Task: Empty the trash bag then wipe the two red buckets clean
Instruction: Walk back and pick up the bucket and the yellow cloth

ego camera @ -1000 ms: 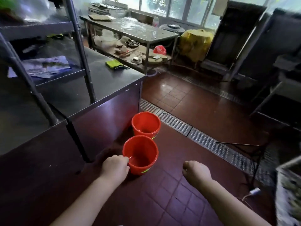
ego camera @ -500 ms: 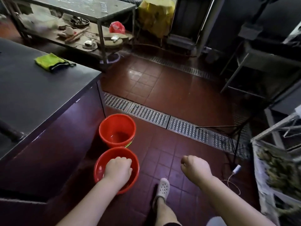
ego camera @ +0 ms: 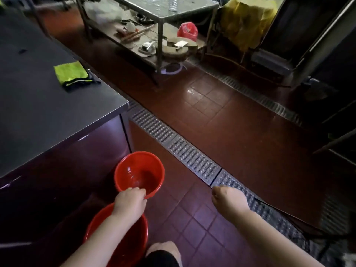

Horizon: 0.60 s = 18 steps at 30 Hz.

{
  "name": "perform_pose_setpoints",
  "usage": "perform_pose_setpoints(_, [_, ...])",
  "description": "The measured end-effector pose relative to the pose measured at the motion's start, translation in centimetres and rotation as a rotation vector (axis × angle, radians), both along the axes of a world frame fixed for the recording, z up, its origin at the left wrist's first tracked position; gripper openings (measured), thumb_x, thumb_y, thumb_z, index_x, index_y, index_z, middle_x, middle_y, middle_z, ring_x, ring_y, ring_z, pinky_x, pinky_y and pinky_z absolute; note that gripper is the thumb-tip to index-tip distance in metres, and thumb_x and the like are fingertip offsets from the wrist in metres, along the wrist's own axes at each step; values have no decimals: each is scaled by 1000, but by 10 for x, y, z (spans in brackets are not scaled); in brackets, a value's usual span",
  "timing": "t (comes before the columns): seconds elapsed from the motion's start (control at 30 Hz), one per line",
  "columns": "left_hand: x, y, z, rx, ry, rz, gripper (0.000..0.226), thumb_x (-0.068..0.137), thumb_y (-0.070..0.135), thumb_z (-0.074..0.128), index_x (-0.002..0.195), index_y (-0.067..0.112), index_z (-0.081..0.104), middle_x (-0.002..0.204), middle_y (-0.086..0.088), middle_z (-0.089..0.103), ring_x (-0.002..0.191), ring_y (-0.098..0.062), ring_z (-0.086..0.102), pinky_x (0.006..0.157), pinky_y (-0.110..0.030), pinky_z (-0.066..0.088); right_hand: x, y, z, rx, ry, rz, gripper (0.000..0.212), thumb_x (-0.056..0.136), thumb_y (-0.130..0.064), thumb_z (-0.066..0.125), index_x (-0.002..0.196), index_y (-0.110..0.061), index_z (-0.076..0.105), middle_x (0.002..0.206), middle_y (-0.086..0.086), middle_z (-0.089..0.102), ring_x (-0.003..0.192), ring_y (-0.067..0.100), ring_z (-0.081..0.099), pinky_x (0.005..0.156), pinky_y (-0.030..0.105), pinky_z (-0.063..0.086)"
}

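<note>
One left hand (ego camera: 130, 202) grips far bucket (ego camera: 139, 173) rim

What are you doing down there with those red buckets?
A person is bending over two red buckets on the tiled floor beside a metal counter. Their left hand grips the near rim of the far bucket, reaching over the near bucket. The right hand is curled and holds nothing. A green cloth lies on the counter, untouched, so no wiping is underway.
</note>
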<state>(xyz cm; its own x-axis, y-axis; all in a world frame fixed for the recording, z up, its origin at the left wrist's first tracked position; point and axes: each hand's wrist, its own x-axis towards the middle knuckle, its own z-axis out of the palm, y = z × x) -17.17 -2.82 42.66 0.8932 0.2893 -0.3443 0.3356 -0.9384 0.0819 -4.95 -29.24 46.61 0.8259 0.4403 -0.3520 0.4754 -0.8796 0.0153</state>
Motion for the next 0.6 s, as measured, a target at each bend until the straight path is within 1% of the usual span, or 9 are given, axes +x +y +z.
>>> perform_pose_setpoints(0.1, [43,14,-7,0,17,70,26,90,39,47,109,26,59,111,6,63,107,-18,57,84,-32,45,63,33,-3,0,36,100,18,89,-26,43,91,-14,55,100,6,66,96,29,62,67,29,44])
perform_pose_setpoints(0.17, [76,25,-13,-2,21,117,27,89,39,47,110,26,59,112,6,62,108,-17,56,84,-30,45,105,58,-2,-10,50,164,12,88,-23,43,78,-17,47,99,6,66,94,27,62,63,27,36])
perform_pose_setpoints(0.2, [94,31,-15,0,13,145,27,89,39,48,110,26,58,112,6,63,108,-17,56,83,-30,45,126,71,-1,-12,46,196,14,87,-21,43,74,-18,43,100,6,66,93,27,62,62,26,33])
perform_pose_setpoints(0.23, [113,39,-18,2,3,171,27,89,39,48,111,26,58,112,6,63,108,-17,57,83,-30,45,147,85,0,-10,36,233,15,88,-19,42,73,-18,43,101,7,65,93,27,62,62,26,31])
perform_pose_setpoints(0.33, [166,63,-22,-38,28,232,27,90,38,48,113,27,57,116,6,61,109,-17,57,84,-29,45,205,127,6,-15,37,339,10,89,-17,42,85,-19,52,104,9,64,96,28,61,64,28,34])
perform_pose_setpoints(0.43, [203,84,-23,-64,57,297,28,92,38,46,115,26,56,121,6,59,113,-18,55,88,-31,44,248,168,6,-30,55,440,16,89,-14,43,94,-13,58,104,10,64,96,29,61,64,28,33])
perform_pose_setpoints(0.53, [224,103,-18,-69,62,369,29,92,37,45,117,25,55,123,4,57,114,-19,54,90,-31,43,278,208,7,-45,77,576,19,90,-14,42,99,-13,59,105,9,64,95,29,61,62,28,33])
perform_pose_setpoints(0.6, [229,113,-16,-73,52,450,30,92,37,45,117,24,55,122,4,57,114,-19,53,90,-32,43,293,234,6,-56,79,670,21,90,-14,42,102,-15,59,105,9,64,95,30,62,62,30,38])
